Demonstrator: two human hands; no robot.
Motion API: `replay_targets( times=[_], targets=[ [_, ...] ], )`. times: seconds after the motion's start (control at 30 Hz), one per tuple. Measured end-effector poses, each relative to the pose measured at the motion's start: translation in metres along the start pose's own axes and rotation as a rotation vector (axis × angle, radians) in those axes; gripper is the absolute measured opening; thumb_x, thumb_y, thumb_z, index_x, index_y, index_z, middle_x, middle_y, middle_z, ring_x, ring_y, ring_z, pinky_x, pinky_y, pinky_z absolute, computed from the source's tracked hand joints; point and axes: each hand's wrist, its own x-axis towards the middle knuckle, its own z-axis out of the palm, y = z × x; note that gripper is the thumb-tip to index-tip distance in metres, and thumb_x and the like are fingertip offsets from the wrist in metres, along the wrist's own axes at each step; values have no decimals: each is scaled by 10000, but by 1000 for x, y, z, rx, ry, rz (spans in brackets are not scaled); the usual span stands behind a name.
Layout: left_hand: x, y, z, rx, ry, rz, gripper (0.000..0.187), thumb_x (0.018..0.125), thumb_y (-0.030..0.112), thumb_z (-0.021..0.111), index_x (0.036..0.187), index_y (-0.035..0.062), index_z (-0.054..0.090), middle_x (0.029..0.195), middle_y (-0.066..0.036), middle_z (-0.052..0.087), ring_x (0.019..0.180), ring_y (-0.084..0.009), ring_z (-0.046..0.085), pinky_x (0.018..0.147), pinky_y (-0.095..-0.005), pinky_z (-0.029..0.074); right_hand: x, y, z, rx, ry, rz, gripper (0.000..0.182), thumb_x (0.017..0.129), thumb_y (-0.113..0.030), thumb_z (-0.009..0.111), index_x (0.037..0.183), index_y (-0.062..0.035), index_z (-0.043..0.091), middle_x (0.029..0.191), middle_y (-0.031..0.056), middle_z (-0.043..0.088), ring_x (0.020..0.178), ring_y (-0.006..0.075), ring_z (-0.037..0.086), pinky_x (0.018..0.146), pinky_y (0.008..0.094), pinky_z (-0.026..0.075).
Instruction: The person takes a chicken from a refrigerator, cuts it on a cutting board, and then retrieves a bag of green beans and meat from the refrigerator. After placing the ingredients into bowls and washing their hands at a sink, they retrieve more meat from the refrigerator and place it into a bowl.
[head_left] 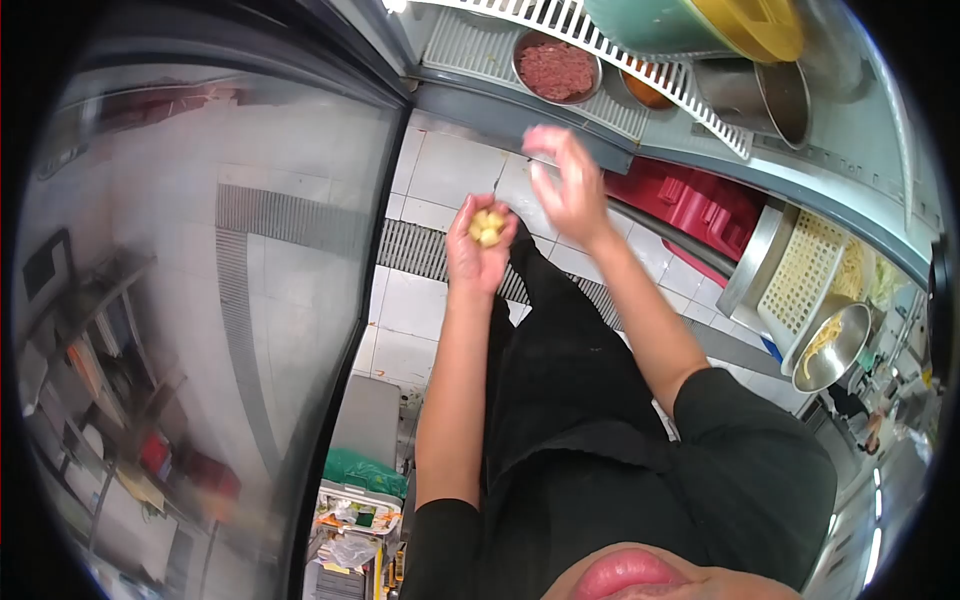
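Note:
My left hand [478, 255] is cupped palm up around several small yellow chunks [488, 228], whose kind I cannot make out. Just to the right and farther forward is my right hand [572, 195], raised and smeared by motion, with its thumb apart from the fingers. Its fingertips look pinkish, and I see no clear object in them. Beyond it, on a white slotted shelf [470, 55] of an opened fridge, sits a round metal bowl of pink ground meat [556, 72].
A large glass fridge door [290, 130] stands along my left. The upper rack carries a green-and-yellow container [680, 25] and a metal pot [760, 95]. Below the fridge lies a red crate [690, 210]. To the right are a perforated basket [805, 265] and a metal bowl [840, 350] with yellow strips.

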Motion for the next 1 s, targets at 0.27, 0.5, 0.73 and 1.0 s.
replay_targets(
  times=[0.27, 0.5, 0.73, 1.0],
  targets=[
    [-110, 12, -73, 554, 396, -77, 288, 1040, 311, 511, 973, 45, 597, 776, -81, 623, 657, -195, 615, 547, -282, 470, 65, 156, 4, -905, -118, -188, 252, 767, -17, 616, 1005, -58, 687, 1194, 129, 605, 1177, 312, 567, 1003, 421, 452],
    [-181, 27, -94, 617, 492, -116, 284, 1041, 306, 513, 971, 43, 596, 767, -79, 629, 631, -184, 634, 551, -264, 489, 74, 188, -15, -911, -276, -132, 476, 784, 38, 607, 1241, -90, 639, 1309, 118, 549, 1291, 318, 503, 1036, 414, 460],
    [-192, 15, -81, 636, 377, -132, 270, 1050, 270, 514, 976, 34, 622, 759, -62, 643, 600, -140, 639, 521, -232, 503, 81, 190, -28, -915, -337, -242, 500, 768, 3, 633, 1257, -101, 626, 1350, 116, 532, 1295, 314, 500, 1028, 419, 473],
    [-207, 42, -82, 673, 362, -127, 275, 1051, 278, 507, 970, 38, 613, 759, -57, 637, 619, -142, 637, 541, -241, 492, 95, 181, 3, -842, -334, -287, 348, 781, 7, 601, 1116, -63, 667, 1147, 126, 650, 1150, 310, 572, 975, 446, 481]
  ],
)
